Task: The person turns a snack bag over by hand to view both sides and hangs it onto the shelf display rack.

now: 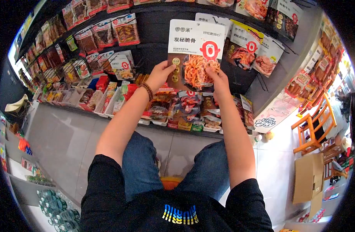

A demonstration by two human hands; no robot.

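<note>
Both my hands grip one snack packet (195,50), white on top and brown below, with a red round logo and a picture of reddish food strips. My left hand (162,75) pinches its lower left edge and wears a brown beaded bracelet (147,91). At the lower right, my right hand (220,82) has its thumb on the front. The fingers behind the packet are hidden. Just behind it, partly covered, hangs another white-topped packet (218,19). To the right hang a yellow-edged packet (243,44) and a paler packet (269,56).
Hanging packets (126,30) line the dark rack at the upper left. White baskets (112,101) and more packets (159,105) fill the bottom shelf. On the right are a wooden chair (313,129) and a cardboard box (307,178). Bottles (59,210) stand at the lower left.
</note>
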